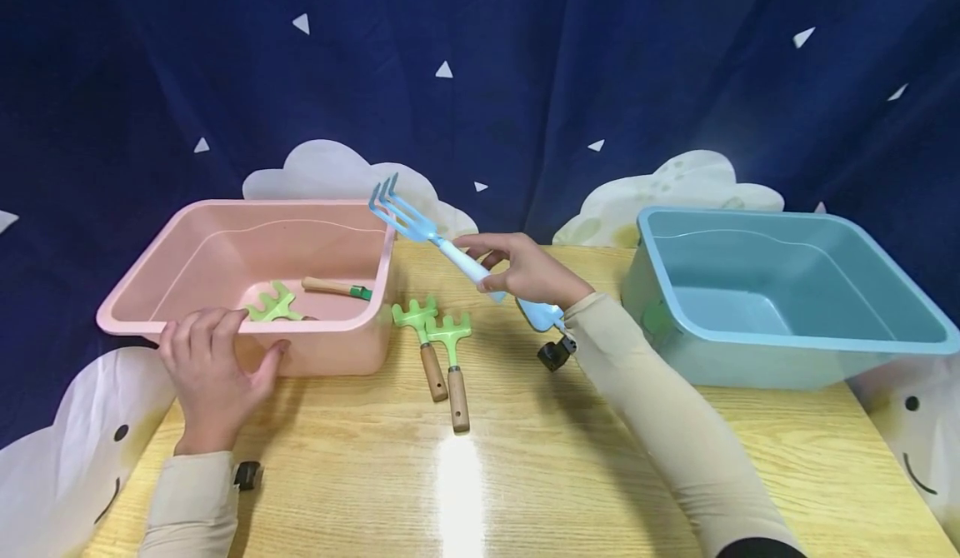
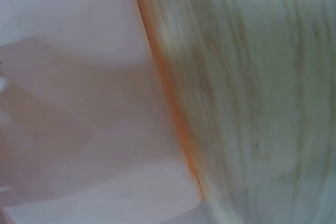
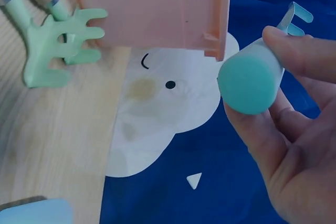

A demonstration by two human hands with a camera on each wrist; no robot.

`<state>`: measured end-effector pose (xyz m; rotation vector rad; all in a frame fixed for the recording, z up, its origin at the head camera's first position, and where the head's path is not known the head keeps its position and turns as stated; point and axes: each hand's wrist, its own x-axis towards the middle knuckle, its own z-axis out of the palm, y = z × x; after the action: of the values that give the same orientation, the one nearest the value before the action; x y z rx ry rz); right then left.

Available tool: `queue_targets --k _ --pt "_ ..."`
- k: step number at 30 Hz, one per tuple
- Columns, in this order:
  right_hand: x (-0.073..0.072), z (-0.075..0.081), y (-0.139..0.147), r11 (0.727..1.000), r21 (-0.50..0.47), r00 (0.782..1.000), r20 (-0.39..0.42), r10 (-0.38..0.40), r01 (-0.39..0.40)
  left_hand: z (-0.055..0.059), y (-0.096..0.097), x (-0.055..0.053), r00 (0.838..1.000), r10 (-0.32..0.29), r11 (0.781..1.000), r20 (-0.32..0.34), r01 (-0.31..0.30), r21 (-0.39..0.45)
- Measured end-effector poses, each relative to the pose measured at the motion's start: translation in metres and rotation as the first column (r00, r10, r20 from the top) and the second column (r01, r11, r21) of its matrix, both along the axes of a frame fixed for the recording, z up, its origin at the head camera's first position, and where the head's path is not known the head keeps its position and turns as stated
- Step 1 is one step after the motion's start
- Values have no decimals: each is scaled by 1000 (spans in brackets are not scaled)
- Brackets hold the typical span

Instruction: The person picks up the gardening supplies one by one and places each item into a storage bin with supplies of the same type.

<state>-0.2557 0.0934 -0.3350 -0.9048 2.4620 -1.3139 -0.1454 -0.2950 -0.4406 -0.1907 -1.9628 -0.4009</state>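
Note:
My right hand (image 1: 525,266) pinches the pale handle of a light blue hand rake (image 1: 408,221) between thumb and fingers. The rake is raised above the table, its prongs up and to the left, close to the pink bin's right rim. In the right wrist view the turquoise butt of the handle (image 3: 248,83) faces the camera. My left hand (image 1: 213,366) grips the front rim of the pink bin (image 1: 315,346), fingers over the edge and thumb against the outer wall. Inside that bin lie a green rake (image 1: 273,301) and a wooden-handled tool (image 1: 330,287), its far end partly hidden.
Two green rakes with wooden handles, one nearer (image 1: 453,366) and one behind (image 1: 420,333), lie beside the pink bin. A blue tool head (image 1: 542,315) shows on the table, partly behind my right forearm. A blue bin (image 1: 750,366) stands at the right. A dark curtain (image 1: 495,58) hangs behind.

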Motion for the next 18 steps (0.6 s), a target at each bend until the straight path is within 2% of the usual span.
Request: queue_targets --k 9,18 --pt "-4 20 -21 999 13 999 16 29 -30 0 -1 0 1000 4 1000 -3 -4 -6" --pt "-7 40 -44 993 86 996 -32 86 -83 0 0 0 1000 -1 1000 -11 1 0"
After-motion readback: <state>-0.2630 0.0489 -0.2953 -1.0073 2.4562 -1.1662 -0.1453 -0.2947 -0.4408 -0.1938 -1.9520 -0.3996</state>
